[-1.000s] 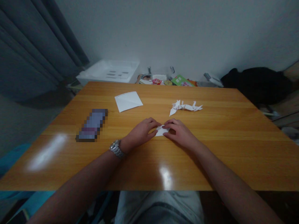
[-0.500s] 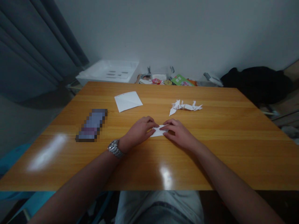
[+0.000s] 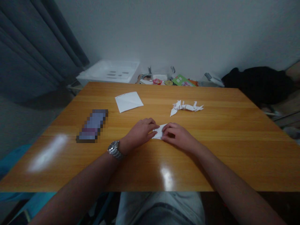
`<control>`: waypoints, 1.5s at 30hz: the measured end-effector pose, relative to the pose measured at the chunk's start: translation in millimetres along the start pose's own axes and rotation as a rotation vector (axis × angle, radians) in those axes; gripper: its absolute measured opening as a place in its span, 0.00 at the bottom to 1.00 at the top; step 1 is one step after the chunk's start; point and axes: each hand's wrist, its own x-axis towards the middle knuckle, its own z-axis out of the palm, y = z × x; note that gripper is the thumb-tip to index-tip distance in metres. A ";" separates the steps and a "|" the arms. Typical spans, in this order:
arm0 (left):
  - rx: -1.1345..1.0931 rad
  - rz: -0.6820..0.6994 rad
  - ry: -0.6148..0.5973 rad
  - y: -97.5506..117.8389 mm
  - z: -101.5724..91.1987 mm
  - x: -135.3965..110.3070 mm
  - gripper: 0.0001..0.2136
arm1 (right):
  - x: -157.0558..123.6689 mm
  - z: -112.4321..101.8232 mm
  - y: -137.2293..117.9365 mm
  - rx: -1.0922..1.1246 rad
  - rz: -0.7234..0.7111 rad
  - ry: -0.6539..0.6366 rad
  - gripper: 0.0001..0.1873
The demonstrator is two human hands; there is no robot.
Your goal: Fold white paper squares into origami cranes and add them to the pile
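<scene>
Trousers point(image 3: 161, 207) at bottom, below the near edge of the table point(image 3: 145, 175). Blue item point(image 3: 35, 203), partly cut off, low at left under the table. Both forearms reach in over the wood; watch point(image 3: 114, 150), metal band, on left wrist.

Small white paper point(image 3: 159, 132) lies on the table around mid-depth, between the two hands, partly covered by them. Left hand point(image 3: 142, 131): thumb and index fingers on the paper's left end, slight gap between their tips; cannot tell if they clamp it or only press it. Right hand point(image 3: 177, 134): fingers curled at the paper's right end, tips touching it, dark gap between thumb and index further back; cannot tell if it's pinched.

Phone point(image 3: 92, 126), pixelated, lies at left, well apart from left hand. Origami point(image 3: 187, 107), white, in a row beyond right hand, individual pieces hard to separate. Sheet point(image 3: 129, 102), blank-looking, row of holes on far edge, beyond left hand.

Past the table's far edge: white tray point(image 3: 107, 67) at left, red packet point(image 3: 157, 82) and green booklet point(image 3: 181, 80) near middle, black heap point(image 3: 256, 82) at right, blurry. Grey curtain point(image 3: 35, 47) far left, pale wall point(image 3: 159, 31) behind.
</scene>
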 end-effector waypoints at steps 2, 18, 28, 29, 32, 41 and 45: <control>-0.004 0.001 0.000 -0.6 -0.9 -0.7 0.14 | 0.1 0.6 0.5 -0.007 0.001 0.000 0.04; -0.158 0.108 -0.081 -5.6 -10.2 -3.8 0.12 | 1.1 -1.1 0.7 -0.034 -0.053 -0.042 0.10; -0.278 0.125 -0.116 -9.0 -14.1 -5.6 0.11 | -0.2 1.2 -0.6 -0.100 -0.094 -0.075 0.02; -0.281 0.127 -0.117 -9.0 -13.6 -5.4 0.11 | 0.0 1.9 -0.7 -0.104 -0.095 -0.082 0.02; -0.288 0.139 -0.129 -8.1 -12.8 -4.6 0.11 | 1.1 3.9 -0.8 -0.095 -0.101 -0.085 0.02; -0.294 0.128 -0.147 -4.6 -16.3 -3.8 0.10 | 0.9 3.7 -3.6 0.032 -0.072 -0.037 0.03; -0.285 0.125 -0.142 -4.9 -15.7 -4.5 0.10 | 1.2 1.7 -5.2 0.036 -0.061 -0.046 0.04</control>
